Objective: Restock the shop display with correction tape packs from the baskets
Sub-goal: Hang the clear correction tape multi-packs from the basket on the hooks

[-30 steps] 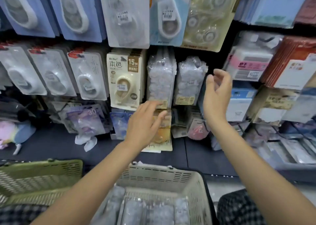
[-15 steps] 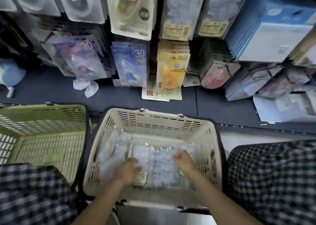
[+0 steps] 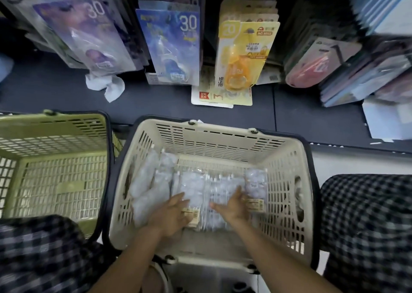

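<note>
A beige basket [image 3: 223, 132] stands in front of me with several clear correction tape packs [image 3: 196, 188] lying flat on its bottom. Both my hands are down inside it. My left hand [image 3: 171, 214] lies on the packs left of centre, fingers fairly straight, beside a tan label. My right hand [image 3: 234, 206] rests on the packs just right of it, thumb spread wide. A stack of packs sits between the two hands. Neither hand visibly curls round a pack.
An olive-green basket [image 3: 55, 123] with nothing in it stands to the left. Behind the baskets runs a dark shelf [image 3: 156, 101] with hanging purple [image 3: 89, 36], blue [image 3: 174, 45] and yellow [image 3: 243, 54] tape packs and crumpled white paper [image 3: 107, 85]. My checked knees [image 3: 367, 226] flank the basket.
A second ago both hands were up at the hanging display. They dropped into the beige basket, my view tilted down, and they have now settled closer together on the packs.
</note>
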The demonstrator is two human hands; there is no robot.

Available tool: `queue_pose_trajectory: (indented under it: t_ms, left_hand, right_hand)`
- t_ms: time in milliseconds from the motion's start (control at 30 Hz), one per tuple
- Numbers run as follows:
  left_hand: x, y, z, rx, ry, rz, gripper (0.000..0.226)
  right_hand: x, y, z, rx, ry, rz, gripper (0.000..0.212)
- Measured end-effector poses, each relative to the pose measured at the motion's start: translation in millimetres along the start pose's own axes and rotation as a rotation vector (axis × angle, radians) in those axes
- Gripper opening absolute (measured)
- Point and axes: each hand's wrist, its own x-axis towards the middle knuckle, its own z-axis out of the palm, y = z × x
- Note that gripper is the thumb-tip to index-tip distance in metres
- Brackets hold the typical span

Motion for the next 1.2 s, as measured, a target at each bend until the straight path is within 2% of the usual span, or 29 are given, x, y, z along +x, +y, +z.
queue_pose_trajectory:
  t_ms: [300,433,533,667,800,867,1000,1100,1167,1200]
  left_hand:
    - [1.5,-1.4,5.7,-0.064,-0.031,-0.014,0.065]
    - [2.5,-1.6,8.0,-0.085,-0.021,-0.02,0.065]
    - [2.6,-0.8,8.3,-0.099,-0.022,-0.029,0.065]
    - [2.3,0.8,8.2,-0.12,-0.029,-0.035,0.065]
    - [2.2,1.5,9.3,-0.138,-0.034,-0.036,0.065]
    - [2.5,0.3,9.8,-0.13,-0.039,-0.039,0.065]
    - [2.9,2.6,7.8,-0.115,-0.056,-0.068,0.065]
    - [4.0,20.6,-7.1,-0.084,-0.056,-0.108,0.064]
    - [0.9,43.3,-25.1,-0.199,-0.001,-0.09,0.069]
    - [-2.3,57.6,-37.4,-0.359,0.026,-0.075,0.074]
  right_hand:
    - [5.8,7.3,-11.2,0.036,0.005,-0.043,0.118]
    - [1.5,23.2,-30.1,0.122,0.08,-0.195,0.108]
    - [1.1,38.4,-39.2,0.065,0.069,-0.265,0.095]
    - [-2.5,35.4,-39.9,0.016,0.069,-0.207,0.076]
    - [1.3,30.6,-30.4,-0.138,0.169,-0.153,0.109]
    - [0.4,31.8,-30.9,-0.152,0.181,-0.159,0.114]
    - [-5.3,29.1,-52.5,-0.026,0.192,-0.156,0.113]
    - [-15.2,17.5,-76.3,0.331,0.061,-0.243,0.116]
    - [-31.4,2.7,-96.3,0.494,-0.051,-0.334,0.117]
    - [-41.1,-6.0,-106.7,0.538,-0.097,-0.387,0.117]
